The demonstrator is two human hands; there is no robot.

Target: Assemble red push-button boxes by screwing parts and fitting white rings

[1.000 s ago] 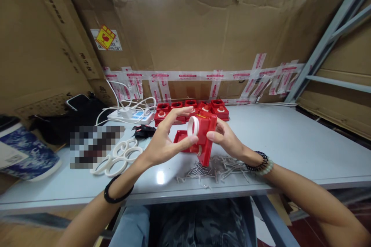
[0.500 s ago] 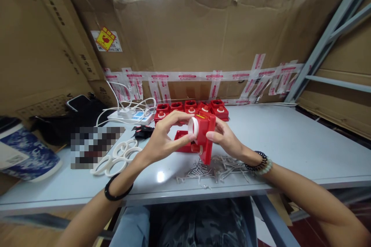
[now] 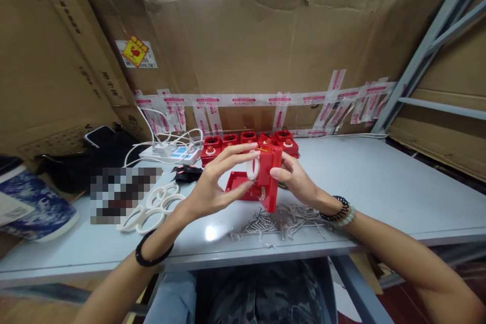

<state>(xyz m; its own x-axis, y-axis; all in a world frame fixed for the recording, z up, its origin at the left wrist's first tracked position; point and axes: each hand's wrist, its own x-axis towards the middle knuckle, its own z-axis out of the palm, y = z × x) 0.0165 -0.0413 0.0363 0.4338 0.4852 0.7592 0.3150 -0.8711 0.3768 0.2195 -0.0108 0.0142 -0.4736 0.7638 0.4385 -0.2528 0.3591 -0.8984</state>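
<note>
My right hand (image 3: 299, 182) grips a red plastic housing (image 3: 272, 182) by its edge, holding it upright above the table with its front turned to the left. A white ring (image 3: 253, 165) sits on the housing's round front. Thumb and fingers of my left hand (image 3: 216, 179) close round this ring from the top and the bottom. Behind and below the housing, a shallow red tray-like case part (image 3: 236, 182) lies on the table, partly covered by my left hand. The far side of the housing and some right-hand fingers are hidden.
Several loose white rings (image 3: 151, 219) lie to the left. Metal screws (image 3: 261, 221) are heaped near the front edge, beside clear plastic scraps (image 3: 304, 218). Red units (image 3: 287, 146) line the back, next to a power strip (image 3: 182, 154). A blue-white cup (image 3: 34, 202) stands far left.
The fingers of my left hand have stretched slightly along the ring's upper edge. The housing has turned a little, and the view has shifted slightly.
</note>
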